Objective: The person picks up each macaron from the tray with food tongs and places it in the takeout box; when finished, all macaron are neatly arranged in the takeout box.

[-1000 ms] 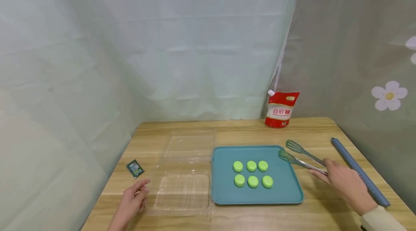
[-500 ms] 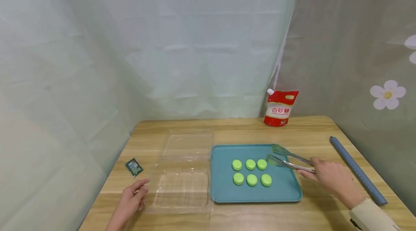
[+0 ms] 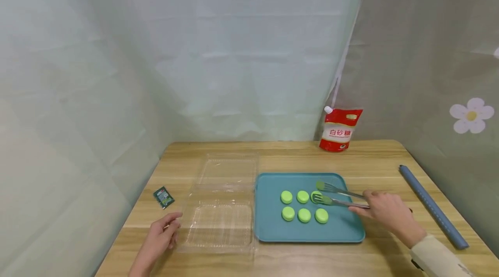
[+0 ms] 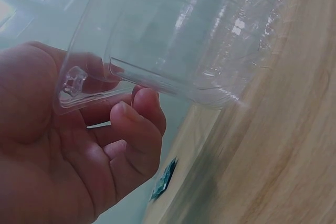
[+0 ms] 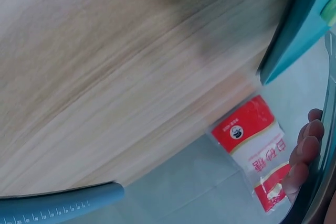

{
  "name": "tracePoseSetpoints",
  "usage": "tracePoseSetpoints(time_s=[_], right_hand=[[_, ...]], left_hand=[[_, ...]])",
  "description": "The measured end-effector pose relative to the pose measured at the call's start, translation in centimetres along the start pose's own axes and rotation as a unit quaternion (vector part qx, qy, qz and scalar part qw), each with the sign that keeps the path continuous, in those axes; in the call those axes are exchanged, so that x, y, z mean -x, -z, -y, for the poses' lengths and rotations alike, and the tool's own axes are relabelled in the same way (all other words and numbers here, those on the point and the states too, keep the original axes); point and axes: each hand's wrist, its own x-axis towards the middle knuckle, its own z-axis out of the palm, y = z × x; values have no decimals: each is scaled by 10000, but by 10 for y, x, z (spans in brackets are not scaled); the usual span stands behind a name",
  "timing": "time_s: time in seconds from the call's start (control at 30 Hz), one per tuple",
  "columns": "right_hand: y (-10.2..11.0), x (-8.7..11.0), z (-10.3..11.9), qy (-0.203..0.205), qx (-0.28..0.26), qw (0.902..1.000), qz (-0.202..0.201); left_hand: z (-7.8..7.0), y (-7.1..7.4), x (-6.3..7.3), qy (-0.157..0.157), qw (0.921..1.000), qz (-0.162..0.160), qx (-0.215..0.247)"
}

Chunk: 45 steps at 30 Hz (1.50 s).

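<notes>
My left hand point(image 3: 159, 234) holds the left rim of a clear plastic clamshell box point(image 3: 220, 227). The box lies with its lid folded back; in the left wrist view, my curled fingers point(image 4: 139, 135) sit at its corner. My right hand point(image 3: 390, 213) grips metal tongs point(image 3: 345, 203) with green slotted tips, spread apart. Those tips hang over the teal tray point(image 3: 273, 233), one partly covering the back right macaron point(image 3: 314, 194). Several light green macarons, such as the front right one point(image 3: 321, 216), stand in two rows on the tray. Whether the tongs touch one, I cannot tell.
A red and white sugar pouch point(image 3: 338, 130) stands at the table's back edge. Along the right side lies a blue ruler-marked stick point(image 3: 432, 207). A small dark green sachet point(image 3: 163, 197) rests on the wooden table point(image 3: 296, 262), beyond my left hand.
My right hand has moved left with the tongs, whose tips went from the tray's right edge to the back right macaron. The left hand and box stay nearly still.
</notes>
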Motion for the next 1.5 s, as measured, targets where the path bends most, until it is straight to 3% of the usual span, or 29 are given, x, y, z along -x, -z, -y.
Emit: tracePoseSetpoints(time_s=[0.23, 0.57, 0.83, 1.07, 1.23, 1.5], right_hand=[[-5, -3, 2, 250, 116, 9996, -74], [-1, -3, 2, 261, 94, 9996, -98], [11, -4, -4, 508, 122, 9975, -476], [21, -13, -3, 533, 190, 9977, -386], [27, -20, -1, 747, 216, 9948, -665], [44, -33, 7, 798, 193, 9944, -659]], left_hand=[[1, 1, 2, -17, 10000, 2, 61], [0, 0, 1, -187, 9998, 18, 29], [3, -1, 1, -329, 9994, -40, 53], [5, -1, 1, -164, 9998, -86, 110], [4, -1, 1, -200, 9997, -85, 105], [4, 0, 1, -245, 9995, 0, 178]])
